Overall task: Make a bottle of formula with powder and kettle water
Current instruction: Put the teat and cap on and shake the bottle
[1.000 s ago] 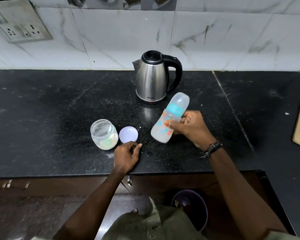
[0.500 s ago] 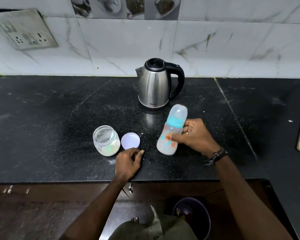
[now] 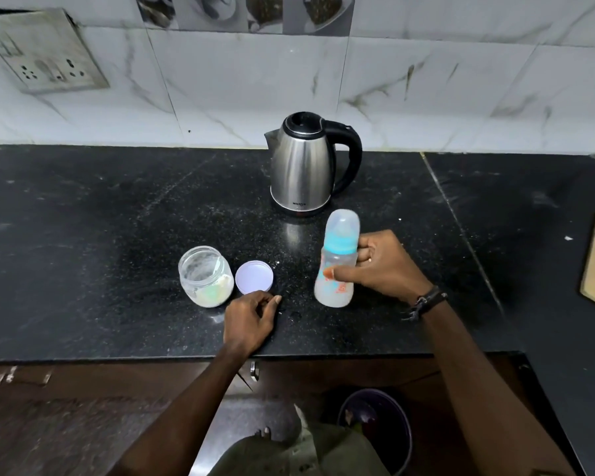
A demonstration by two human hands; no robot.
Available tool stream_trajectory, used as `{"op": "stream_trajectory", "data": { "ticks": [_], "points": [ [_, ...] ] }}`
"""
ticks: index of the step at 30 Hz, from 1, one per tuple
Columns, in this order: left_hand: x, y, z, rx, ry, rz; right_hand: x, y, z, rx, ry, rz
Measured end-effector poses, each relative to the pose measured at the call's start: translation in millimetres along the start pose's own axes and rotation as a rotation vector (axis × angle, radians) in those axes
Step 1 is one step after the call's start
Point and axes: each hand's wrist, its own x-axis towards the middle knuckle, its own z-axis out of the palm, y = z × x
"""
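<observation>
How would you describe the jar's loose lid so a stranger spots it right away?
On the black counter, look in front of the steel kettle. The lid lies flat right of the glass jar. It is the only pale lilac disc there.

Open black counter (image 3: 83, 235) lies to my left and far right. Ahead, the kettle (image 3: 303, 166) stands just behind the bottle (image 3: 337, 266) — a narrow gap. The open jar (image 3: 205, 276) and its lid (image 3: 254, 277) sit close together, blocking my left hand (image 3: 249, 321) — lid nearly touching.
</observation>
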Motion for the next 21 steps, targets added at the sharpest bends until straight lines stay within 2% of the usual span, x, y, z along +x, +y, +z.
{"op": "stream_trajectory", "data": {
  "ticks": [3, 6, 8, 10, 12, 14, 16, 18, 19, 21],
  "points": [
    [0.2, -0.6, 0.6, -0.003, -0.003, -0.006, 1.4, 1.6, 0.2, 0.127, 0.130, -0.023],
    [0.0, -0.2, 0.9, -0.006, -0.004, -0.003, 0.9, 1.1, -1.7, -0.045, 0.051, 0.006],
    [0.1, -0.8, 0.6, -0.008, -0.005, 0.002, -1.3, 6.2, -0.5, 0.036, 0.031, 0.017],
    [0.5, -1.8, 1.5, -0.019, -0.010, -0.005, -1.9, 4.6, 4.1, 0.149, 0.102, 0.008],
    [0.7, -2.6, 2.2, -0.027, -0.014, -0.012, 2.2, 8.2, 3.5, 0.089, 0.123, -0.017],
    [0.8, -3.3, 2.1, -0.027, -0.009, -0.006, 2.1, 3.9, 3.2, -0.012, 0.066, 0.023],
    [0.2, -3.2, 1.3, -0.027, -0.004, 0.006, 0.7, 7.5, 3.3, 0.054, 0.042, 0.029],
    [0.1, -3.0, 1.3, -0.024, -0.005, 0.010, 0.2, 5.3, 5.6, 0.154, 0.101, 0.019],
    [0.2, -3.1, 1.5, -0.024, -0.007, 0.004, 2.2, 4.7, 4.8, 0.143, 0.133, 0.002],
    [0.2, -2.7, 1.7, -0.031, -0.012, -0.010, 3.7, 3.6, 1.5, 0.008, 0.088, -0.017]
  ]
}}
